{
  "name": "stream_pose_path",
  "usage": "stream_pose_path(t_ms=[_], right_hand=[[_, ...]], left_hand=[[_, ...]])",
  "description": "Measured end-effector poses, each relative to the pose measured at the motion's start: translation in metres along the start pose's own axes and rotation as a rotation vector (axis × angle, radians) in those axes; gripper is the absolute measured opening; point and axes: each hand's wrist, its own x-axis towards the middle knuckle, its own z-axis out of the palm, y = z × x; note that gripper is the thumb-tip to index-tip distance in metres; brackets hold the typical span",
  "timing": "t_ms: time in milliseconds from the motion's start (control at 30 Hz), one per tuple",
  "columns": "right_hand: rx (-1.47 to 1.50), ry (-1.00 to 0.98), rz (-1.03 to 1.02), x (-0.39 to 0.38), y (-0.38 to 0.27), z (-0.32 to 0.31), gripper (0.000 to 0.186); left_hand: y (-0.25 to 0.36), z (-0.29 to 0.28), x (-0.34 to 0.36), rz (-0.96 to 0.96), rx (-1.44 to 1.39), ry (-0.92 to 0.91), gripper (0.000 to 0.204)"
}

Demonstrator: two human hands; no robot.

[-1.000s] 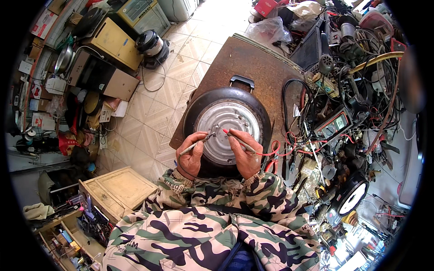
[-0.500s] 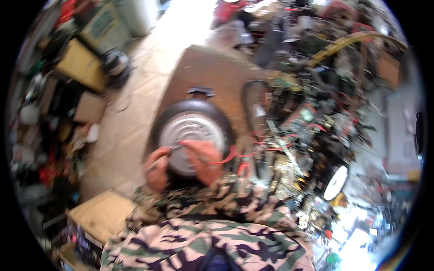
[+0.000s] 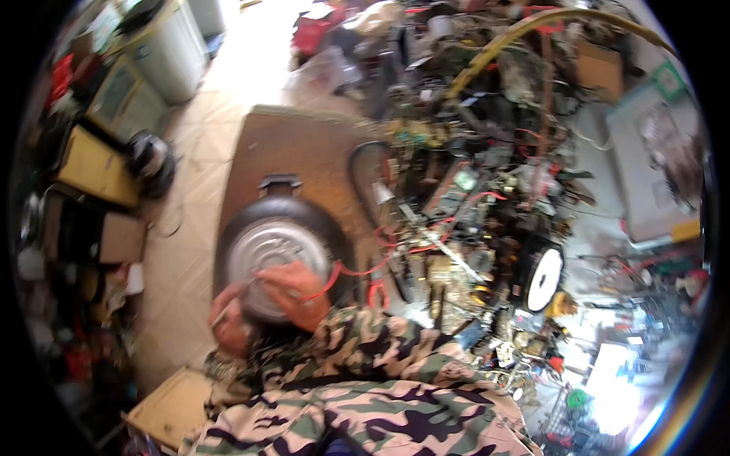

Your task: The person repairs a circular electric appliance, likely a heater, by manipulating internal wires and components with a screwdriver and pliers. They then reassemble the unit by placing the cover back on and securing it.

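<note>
A dark round pan (image 3: 334, 220) with a ridged silvery base (image 3: 262, 235) lies upside down, its side handle (image 3: 280, 182) on the far side. Over the near part of that base my two hands meet at the fingertips. My left hand (image 3: 231, 323) is closed in a pinch, and what sits in its fingers is too small and blurred to name. My right hand (image 3: 295, 292) is closed too, with a thin red wire (image 3: 357, 271) running out of it to the right. Beside the pan lie red-handled pliers or scissors (image 3: 376, 292); which, I cannot tell.
The pan rests on a worn brown board (image 3: 262, 148). A black cable or strap (image 3: 353, 171) curves along its right side. Heaped tools, wires and parts (image 3: 464, 220) spread rightward, with a white-faced round thing (image 3: 544, 280) among them. Boxes (image 3: 99, 171) line the left.
The view has swung, so the pan, board and clutter sit further left and the pan lower. My hands stay together over the pan's base, fingertips still meeting.
</note>
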Motion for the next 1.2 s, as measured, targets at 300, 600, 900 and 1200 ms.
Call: stream_pose_path(t_ms=[300, 600, 900, 1200], right_hand=[[0.109, 0.262, 0.188, -0.014, -0.024, -0.026, 0.026], [0.186, 0.333, 0.372, -0.021, -0.008, -0.047, 0.027], [0.244, 0.314, 0.447, -0.02, -0.001, -0.045, 0.034], [0.269, 0.311, 0.433, -0.015, -0.002, -0.038, 0.028]], left_hand=[[0.01, 0.003, 0.03, 0.071, 0.082, 0.018, 0.026], [0.013, 0.049, 0.067, 0.146, 0.112, -0.19, 0.027], [0.005, 0.053, 0.072, 0.138, 0.169, -0.203, 0.027], [0.004, 0.049, 0.07, 0.116, 0.136, -0.214, 0.026]])
